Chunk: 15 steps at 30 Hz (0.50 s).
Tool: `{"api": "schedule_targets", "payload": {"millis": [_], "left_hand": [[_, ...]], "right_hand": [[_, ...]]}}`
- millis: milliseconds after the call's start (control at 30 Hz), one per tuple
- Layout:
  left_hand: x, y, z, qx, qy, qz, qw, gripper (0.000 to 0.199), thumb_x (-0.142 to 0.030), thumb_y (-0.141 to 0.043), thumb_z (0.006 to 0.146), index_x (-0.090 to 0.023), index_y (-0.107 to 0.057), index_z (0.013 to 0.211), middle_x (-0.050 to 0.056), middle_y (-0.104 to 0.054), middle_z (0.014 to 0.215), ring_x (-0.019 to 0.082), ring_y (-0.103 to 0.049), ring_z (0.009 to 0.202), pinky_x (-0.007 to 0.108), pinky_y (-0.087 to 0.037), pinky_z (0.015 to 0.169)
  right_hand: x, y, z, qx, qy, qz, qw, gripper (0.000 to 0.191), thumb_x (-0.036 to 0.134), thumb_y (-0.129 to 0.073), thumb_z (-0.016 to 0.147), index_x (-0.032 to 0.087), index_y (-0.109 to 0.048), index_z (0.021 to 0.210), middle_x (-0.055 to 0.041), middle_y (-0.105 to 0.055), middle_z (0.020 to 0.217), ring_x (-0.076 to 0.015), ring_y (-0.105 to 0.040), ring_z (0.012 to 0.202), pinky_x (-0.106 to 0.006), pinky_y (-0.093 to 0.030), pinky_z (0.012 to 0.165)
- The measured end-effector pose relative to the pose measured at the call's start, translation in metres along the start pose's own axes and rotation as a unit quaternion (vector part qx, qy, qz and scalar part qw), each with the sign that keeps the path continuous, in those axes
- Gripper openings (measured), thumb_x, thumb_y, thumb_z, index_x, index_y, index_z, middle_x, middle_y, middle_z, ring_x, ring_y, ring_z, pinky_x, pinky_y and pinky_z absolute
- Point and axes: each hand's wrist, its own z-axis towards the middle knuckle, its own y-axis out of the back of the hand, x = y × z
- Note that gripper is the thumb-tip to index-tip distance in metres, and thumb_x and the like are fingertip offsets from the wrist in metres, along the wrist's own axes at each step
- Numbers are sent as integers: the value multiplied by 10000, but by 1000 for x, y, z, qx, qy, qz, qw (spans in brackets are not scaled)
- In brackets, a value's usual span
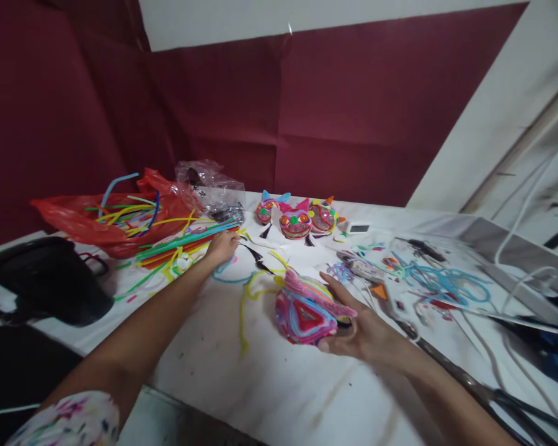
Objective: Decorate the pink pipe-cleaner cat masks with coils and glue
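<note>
My right hand (pixel 353 325) grips a fuzzy, many-coloured animal-head ornament (pixel 304 313), mostly pink with a red and blue patch, above the near part of the table. Yellow fuzzy strands (pixel 244 310) trail beside its left side. My left hand (pixel 223 246) is closed at the edge of a bundle of coloured pipe cleaners (pixel 167 248). From its fingertips a thin cord runs to a black tassel (pixel 253 253), and another dark tassel end lies just past it. A light-blue strand (pixel 232 277) curves on the table below that hand.
Several finished animal-head ornaments (pixel 296 223) stand at the back, beside a small white digital display (pixel 358 228). A red plastic bag (pixel 167 198) of pipe cleaners and a black container (pixel 51 282) are at left. Blue strands (pixel 446 282), tools, cables and scissors (pixel 483 393) lie at right.
</note>
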Motion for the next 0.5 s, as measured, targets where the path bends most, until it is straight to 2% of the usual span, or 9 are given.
{"api": "schedule_targets", "payload": {"millis": [100,267,400,500], "left_hand": [[17,-5,13,3,13,39,999,366,-402,-729,1032,-198,-697,1335,107,-708,1375,285,-719,1186,487,-642,995],[36,-10,28,5,22,78,997,398,-392,-733,1030,-200,-676,1374,121,-692,1407,287,-713,1207,504,-640,1006],[41,-9,39,24,26,123,992,394,-400,-723,1035,-192,-681,1368,120,-691,1413,294,-710,1211,515,-636,1018],[39,-8,44,43,23,148,988,389,-397,-718,1040,-195,-679,1370,123,-693,1411,284,-713,1201,511,-639,1013]], "right_hand": [[-2,0,0,19,-36,5,999,1409,409,-1027,583,382,-260,1765,-106,-772,1391,-399,-775,1177,-561,-648,1038],[-2,-1,0,35,-61,30,997,1469,376,-1029,572,418,-186,1774,-78,-787,1334,-384,-782,1134,-565,-648,1037],[1,-2,-1,37,-78,48,995,1482,365,-1036,575,412,-171,1777,-71,-784,1302,-355,-780,1114,-558,-659,1014],[5,-4,-1,35,-76,41,996,1470,385,-1042,568,394,-201,1774,-79,-774,1310,-323,-791,1022,-538,-688,940]]}}
